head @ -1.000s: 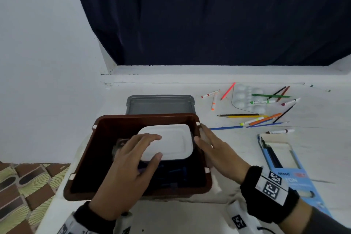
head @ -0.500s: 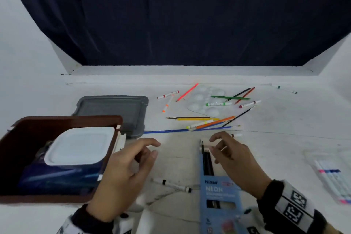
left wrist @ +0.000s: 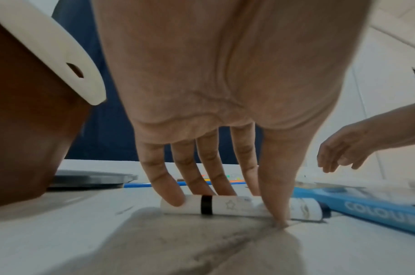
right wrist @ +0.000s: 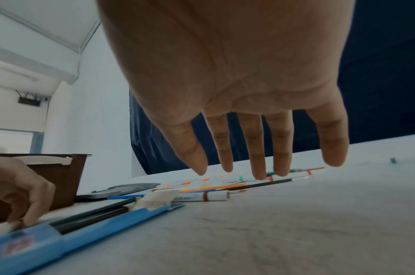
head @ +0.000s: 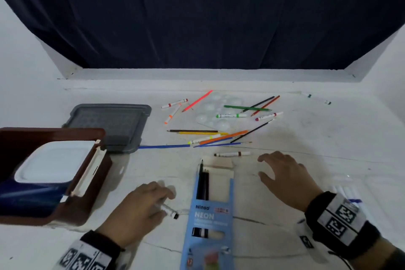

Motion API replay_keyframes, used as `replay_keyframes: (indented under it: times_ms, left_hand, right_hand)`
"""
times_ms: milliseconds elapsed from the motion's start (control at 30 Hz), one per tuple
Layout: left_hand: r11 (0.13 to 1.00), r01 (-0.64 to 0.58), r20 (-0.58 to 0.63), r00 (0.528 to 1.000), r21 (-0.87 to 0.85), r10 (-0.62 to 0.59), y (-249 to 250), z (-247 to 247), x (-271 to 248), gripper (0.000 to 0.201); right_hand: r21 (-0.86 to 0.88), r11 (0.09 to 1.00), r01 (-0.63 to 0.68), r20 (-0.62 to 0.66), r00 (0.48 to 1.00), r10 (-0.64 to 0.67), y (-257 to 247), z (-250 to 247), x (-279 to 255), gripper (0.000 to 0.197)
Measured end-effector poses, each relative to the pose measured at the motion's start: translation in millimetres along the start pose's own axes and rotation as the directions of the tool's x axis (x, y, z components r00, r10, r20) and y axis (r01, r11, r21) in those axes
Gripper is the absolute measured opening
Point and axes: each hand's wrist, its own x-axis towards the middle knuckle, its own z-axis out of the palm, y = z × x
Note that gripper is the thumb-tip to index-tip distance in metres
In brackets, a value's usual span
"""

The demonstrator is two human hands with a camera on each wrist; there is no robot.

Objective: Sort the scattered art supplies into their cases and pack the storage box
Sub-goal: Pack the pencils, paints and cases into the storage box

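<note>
My left hand (head: 163, 203) pinches a white marker with a black cap (head: 169, 212) that lies on the table just left of the blue pencil box (head: 209, 217). In the left wrist view the thumb and fingers (left wrist: 171, 195) close round the marker (left wrist: 239, 205) from both sides. My right hand (head: 263, 165) hovers open, fingers spread, to the right of the pencil box's open flap and near a brown-capped marker (head: 232, 154). The box holds a few dark pencils (head: 203, 182). The brown storage box (head: 87, 201) at the left holds a white-lidded container (head: 54, 160).
A grey lid (head: 109, 125) lies behind the storage box. Loose pencils, markers and brushes (head: 210, 137) lie scattered mid-table around a clear paint palette (head: 219, 114). A clear case of markers (head: 348, 193) sits at the right, partly behind my wrist. A dark curtain hangs behind.
My left hand left the storage box, came down on the black-capped marker and pinched it. My right hand moved right, away from the pencil box flap, and spread open.
</note>
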Motion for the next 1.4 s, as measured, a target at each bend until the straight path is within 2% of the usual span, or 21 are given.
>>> replay_keyframes:
  times_ms: [133,233,433,533,700,933,1100,1200,1300,1400]
  left_hand:
    - [0.994,-0.005,0.028,1.000,0.110,0.002,2,-4,17,0.029]
    - [0.994,-0.011,0.035,0.999,0.105,0.007,11,-1,28,0.021]
    - [0.999,-0.004,-0.127,0.992,-0.037,-0.001,31,-2,39,0.023]
    - [0.996,-0.021,-0.176,0.984,-0.082,0.006,47,-1,47,0.020]
    - [0.973,-0.056,-0.190,0.982,-0.223,0.013,82,6,57,0.013]
    - [0.903,-0.009,-0.237,0.966,-0.429,-0.103,106,19,56,0.010]
    - [0.835,0.052,-0.246,0.944,-0.548,-0.221,102,20,54,0.006]
    - [0.795,0.062,-0.260,0.927,-0.604,-0.270,94,16,51,0.008]
    - [0.755,0.074,-0.269,0.908,-0.652,-0.321,86,13,49,0.020]
    - [0.737,0.069,-0.284,0.896,-0.673,-0.343,76,8,49,0.031]
  right_hand:
    - [-0.162,0.981,-0.107,0.029,0.993,0.113,30,-13,-19,0.044]
    - [-0.234,0.957,-0.173,0.050,0.981,0.189,54,-19,-39,0.049]
    - [-0.126,0.962,-0.241,0.117,0.960,0.256,82,-15,-61,0.054]
    - [-0.106,0.971,-0.213,0.115,0.968,0.224,86,-13,-62,0.053]
    - [-0.051,0.983,-0.176,0.135,0.974,0.182,73,-9,-56,0.054]
    - [0.196,0.981,-0.010,0.135,0.991,-0.017,20,2,-21,0.041]
    - [0.312,0.949,0.054,0.210,0.970,-0.124,-22,4,8,0.039]
    - [0.376,0.924,0.077,0.156,0.977,-0.145,-30,4,22,0.033]
    - [0.354,0.928,0.119,0.047,0.988,-0.144,-32,2,37,0.025]
    - [0.205,0.965,0.164,0.032,0.984,-0.174,-35,1,57,0.028]
